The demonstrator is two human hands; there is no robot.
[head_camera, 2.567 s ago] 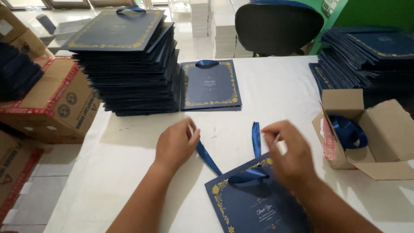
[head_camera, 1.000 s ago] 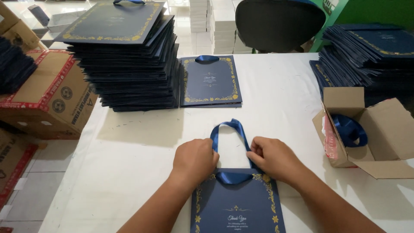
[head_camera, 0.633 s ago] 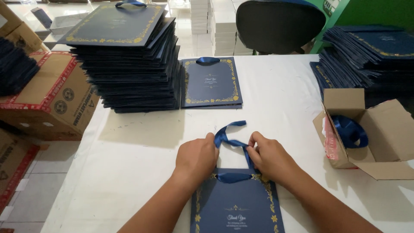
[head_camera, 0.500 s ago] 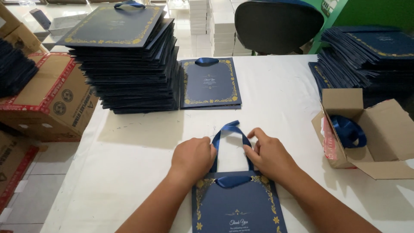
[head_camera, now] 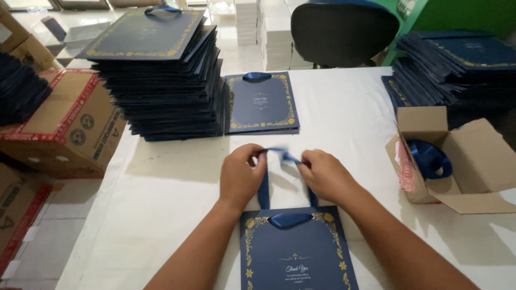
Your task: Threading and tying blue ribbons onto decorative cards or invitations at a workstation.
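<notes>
Two bare forearms are seen entering from the lower edge of the head view, and no sleeve, cuff or glove is worn on either of them within the picture. The left hand (head_camera: pixel 241 176) is shown from the back, with knuckles rounded and the fingers curled; no ring, watch or band is seen on it or on its wrist. The right hand (head_camera: pixel 325 175) is likewise uncovered, and its wrist is bare of any strap or bracelet. The nails are hidden or too small to be made out. Both forearms are slender and uncovered along their whole visible length. Nothing of the body above the forearms is shown.
</notes>
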